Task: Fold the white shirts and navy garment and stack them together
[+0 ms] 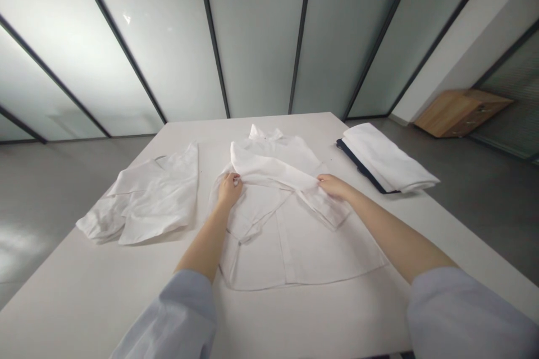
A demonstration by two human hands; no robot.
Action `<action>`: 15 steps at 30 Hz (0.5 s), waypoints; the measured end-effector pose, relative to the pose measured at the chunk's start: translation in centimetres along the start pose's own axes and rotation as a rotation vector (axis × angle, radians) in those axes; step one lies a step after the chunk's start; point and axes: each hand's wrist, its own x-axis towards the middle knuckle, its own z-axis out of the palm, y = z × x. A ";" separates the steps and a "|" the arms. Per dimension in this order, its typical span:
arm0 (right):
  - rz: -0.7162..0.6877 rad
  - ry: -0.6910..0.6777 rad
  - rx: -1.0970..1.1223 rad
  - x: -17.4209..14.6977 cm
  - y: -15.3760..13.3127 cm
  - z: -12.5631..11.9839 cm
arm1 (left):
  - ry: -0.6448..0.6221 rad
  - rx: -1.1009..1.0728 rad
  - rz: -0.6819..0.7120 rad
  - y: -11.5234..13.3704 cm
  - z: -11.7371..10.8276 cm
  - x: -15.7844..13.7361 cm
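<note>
A thin white shirt (311,247) lies spread on the table in front of me, its collar at the far end and its hem toward me. One sleeve is drawn across the body of the shirt. My left hand (230,188) pinches the cloth at the shirt's left side, near the bend of that sleeve. Further right, my right hand (332,185) grips the crossing sleeve, with the cuff end hanging beyond the fingers. The other sleeve lies folded over the front, at lower left. My right fingertips are partly hidden by cloth.
A second white garment (162,196) lies loosely on the left of the white table (337,320). Folded white cloth (383,157) rests on a dark folded cloth (364,171) near the right edge. A wooden cabinet (458,112) stands on the floor beyond. Frosted glass panels (256,33) rise behind the table.
</note>
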 end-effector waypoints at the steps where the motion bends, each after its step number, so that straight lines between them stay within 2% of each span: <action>1: 0.032 -0.007 0.042 -0.2 -0.1 0.1 | 0.002 0.000 -0.001 0.0 0.0 0.0; 5: 0.049 -0.071 0.428 -1.2 -1.0 -0.5 | 0.003 0.001 -0.006 0.1 -0.1 0.0; 8: -0.031 -0.017 0.604 -1.7 -1.4 -1.6 | 0.000 0.006 -0.009 0.0 -0.1 -0.1; 10: -0.065 -0.006 0.593 -1.9 -1.0 -1.9 | -0.003 0.009 -0.016 0.0 -0.1 -0.1; 12: -0.028 -0.021 0.517 -2.1 -0.2 -1.7 | -0.004 0.011 -0.025 0.0 0.0 0.0; 15: 0.056 0.000 0.234 -2.5 1.4 -1.2 | -0.001 0.017 -0.027 0.1 0.0 0.0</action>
